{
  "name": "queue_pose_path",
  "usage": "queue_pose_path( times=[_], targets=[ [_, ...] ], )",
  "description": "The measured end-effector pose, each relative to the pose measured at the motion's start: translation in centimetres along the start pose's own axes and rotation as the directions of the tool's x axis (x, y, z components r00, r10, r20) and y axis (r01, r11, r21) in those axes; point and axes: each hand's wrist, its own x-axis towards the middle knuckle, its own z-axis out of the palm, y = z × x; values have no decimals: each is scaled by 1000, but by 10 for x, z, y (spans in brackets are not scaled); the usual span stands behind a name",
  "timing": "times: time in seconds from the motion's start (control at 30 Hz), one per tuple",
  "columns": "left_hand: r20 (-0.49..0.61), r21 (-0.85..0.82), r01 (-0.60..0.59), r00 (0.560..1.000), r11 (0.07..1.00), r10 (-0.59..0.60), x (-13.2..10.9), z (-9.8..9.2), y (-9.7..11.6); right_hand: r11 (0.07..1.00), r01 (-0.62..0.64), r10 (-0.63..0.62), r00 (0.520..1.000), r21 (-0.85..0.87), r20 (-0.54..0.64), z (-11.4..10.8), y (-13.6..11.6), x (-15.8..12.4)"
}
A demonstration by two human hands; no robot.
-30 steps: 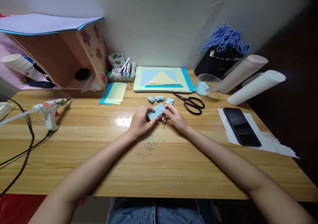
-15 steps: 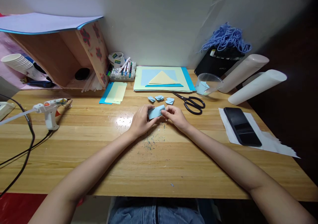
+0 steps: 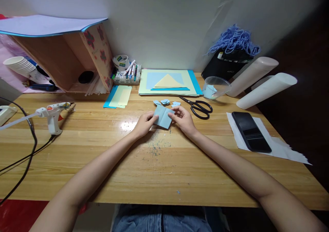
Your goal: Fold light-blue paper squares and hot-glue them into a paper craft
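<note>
A light blue square of paper [image 3: 163, 117] with a crease down its middle is spread between my two hands, just above the wooden table. My left hand [image 3: 144, 123] pinches its left edge, thumb on top. At the right edge, my right hand [image 3: 183, 121] grips it between thumb and fingers. Right behind the paper lie several small folded blue paper pieces [image 3: 165, 102], partly hidden by it. Black-handled scissors [image 3: 199, 107] rest to the right of them, blades pointing left.
A glue gun [image 3: 53, 117] with its cord is at left, near an open box [image 3: 96, 53]. Markers [image 3: 128, 75] and coloured paper sheets [image 3: 194, 83] line the back. Right are a clear plastic cup [image 3: 216, 88], white rolls [image 3: 267, 89] and a black phone [image 3: 250, 132]. Paper scraps [image 3: 155, 148] dot the table.
The blue paper, folded over half a second ago, is now opened out into a creased square. My left hand has shifted slightly left and moved to its edge.
</note>
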Motion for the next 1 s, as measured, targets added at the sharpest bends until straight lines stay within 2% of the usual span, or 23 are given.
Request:
queue_pose_path(
  times=[0.07,0.23,0.4,0.57,0.8,1.0],
  targets=[
    [42,-53,41,998,998,-39,0,0,-1,998,53,-52,998,-45,21,-1,1,0],
    [72,-44,94,993,995,-91,-3,2,-1,964,187,-171,981,-191,95,2,-4,-7],
    [33,-161,128,992,979,-125,-2,2,0,960,199,-170,973,-194,155,4,-12,-15],
    [-8,-295,162,985,942,-172,1,0,-1,952,238,-212,966,-192,146,4,-10,-14],
    [-16,-340,169,983,925,-185,-1,-1,2,890,365,-300,920,-274,251,5,-9,-15],
    [-11,-347,178,981,921,-194,-2,0,1,866,381,-293,911,-324,290,4,-8,-14]
  ],
)
